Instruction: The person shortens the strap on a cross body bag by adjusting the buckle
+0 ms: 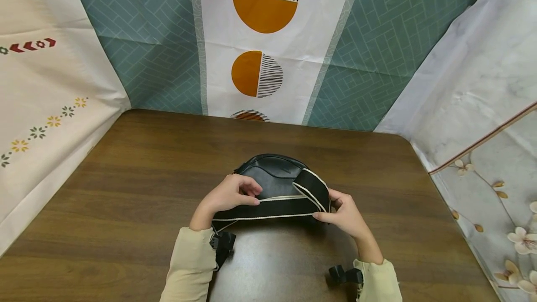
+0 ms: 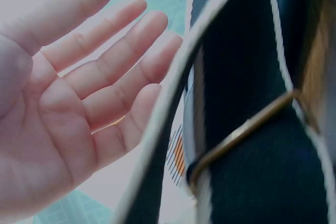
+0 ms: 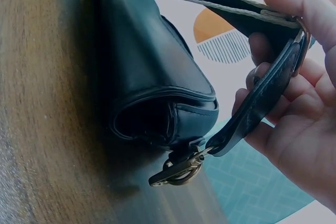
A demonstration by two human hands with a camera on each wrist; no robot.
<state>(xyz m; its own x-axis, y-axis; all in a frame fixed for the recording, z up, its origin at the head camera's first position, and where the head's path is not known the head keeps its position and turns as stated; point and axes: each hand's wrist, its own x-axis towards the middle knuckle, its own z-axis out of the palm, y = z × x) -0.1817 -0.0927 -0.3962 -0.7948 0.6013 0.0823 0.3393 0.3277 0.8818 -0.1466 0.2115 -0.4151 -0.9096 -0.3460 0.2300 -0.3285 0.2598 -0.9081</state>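
A black leather handbag [image 1: 270,183] rests on the table in the head view. Across its near side runs a wide black strap [image 1: 272,209] with cream edges, looping over at the right. My right hand [image 1: 346,214] pinches this strap between thumb and fingers, close to a metal ring and a leather tab [image 3: 257,103]. A gold-coloured clasp [image 3: 181,170] joins the tab to the bag's end in the right wrist view. Beside the strap's left part is my left hand [image 1: 230,195], its fingers loosely bent. A thin metal slider [image 2: 241,132] crosses the strap in the left wrist view.
The brown wooden table [image 1: 126,190] extends around the bag. Behind it hangs a green and white patterned cloth [image 1: 159,73]. Pale cloths stand at the left [image 1: 50,87] and the right [image 1: 474,87].
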